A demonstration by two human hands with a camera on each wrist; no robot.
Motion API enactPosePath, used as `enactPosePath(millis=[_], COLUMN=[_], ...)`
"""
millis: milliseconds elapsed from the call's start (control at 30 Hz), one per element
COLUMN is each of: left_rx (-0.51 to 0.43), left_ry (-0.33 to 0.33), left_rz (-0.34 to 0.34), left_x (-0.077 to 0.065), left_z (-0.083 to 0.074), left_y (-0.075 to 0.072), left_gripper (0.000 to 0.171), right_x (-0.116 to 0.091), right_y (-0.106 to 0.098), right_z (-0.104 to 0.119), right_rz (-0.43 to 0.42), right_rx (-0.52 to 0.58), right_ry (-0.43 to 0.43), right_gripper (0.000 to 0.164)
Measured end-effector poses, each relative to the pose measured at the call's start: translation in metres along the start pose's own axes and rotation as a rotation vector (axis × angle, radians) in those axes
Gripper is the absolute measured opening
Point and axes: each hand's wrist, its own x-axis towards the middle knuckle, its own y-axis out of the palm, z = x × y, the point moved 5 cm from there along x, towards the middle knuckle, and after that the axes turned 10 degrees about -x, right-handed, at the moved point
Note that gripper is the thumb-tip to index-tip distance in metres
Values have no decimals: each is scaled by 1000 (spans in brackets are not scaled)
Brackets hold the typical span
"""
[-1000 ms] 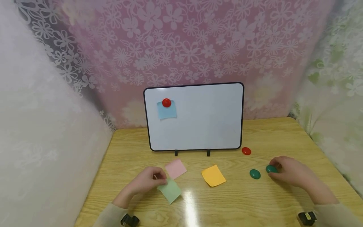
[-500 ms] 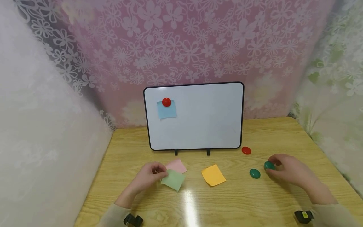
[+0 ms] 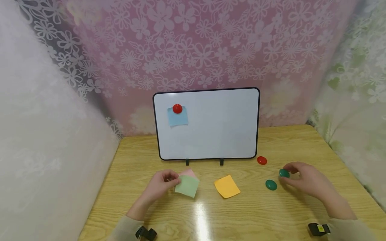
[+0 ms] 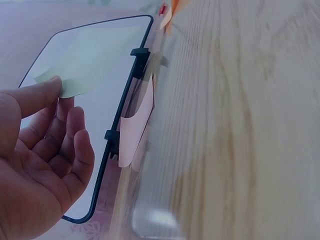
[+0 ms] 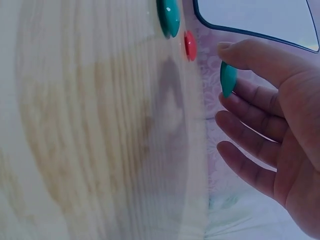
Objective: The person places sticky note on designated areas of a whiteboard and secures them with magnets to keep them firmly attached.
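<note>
My left hand (image 3: 161,185) pinches a light green sticky note (image 3: 187,186) by its edge between thumb and fingertip. In the left wrist view the green note (image 4: 87,65) is raised off the table, in front of the whiteboard. In the head view it partly hides a pink sticky note (image 3: 188,173) lying on the table. At the right, my right hand (image 3: 307,177) pinches a round green magnet (image 3: 284,173) between thumb and fingers. The right wrist view has this magnet (image 5: 228,79) held clear of the tabletop.
A whiteboard (image 3: 211,134) stands on small black feet at the back. A red magnet (image 3: 177,108) holds a blue note (image 3: 178,119) on it. On the wooden table lie an orange note (image 3: 227,186), a second green magnet (image 3: 271,184) and another red magnet (image 3: 262,160).
The left hand has lifted the green note up and rightward, across part of the pink note. My right hand has raised the green magnet and moved it slightly left and away from me.
</note>
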Motion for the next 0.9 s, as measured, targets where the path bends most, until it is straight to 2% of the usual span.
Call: enactPosePath(millis=[367, 900], left_rx=[-27, -63], left_ry=[8, 28], left_rz=[-21, -40], left_x=[4, 11], left_z=[-4, -7], left_y=[7, 16], left_gripper=[12, 17], right_x=[3, 12], right_y=[-4, -1], right_z=[17, 39], right_rz=[-70, -71], right_rx=[32, 81], right_ry=[-31, -44], right_gripper=[51, 47])
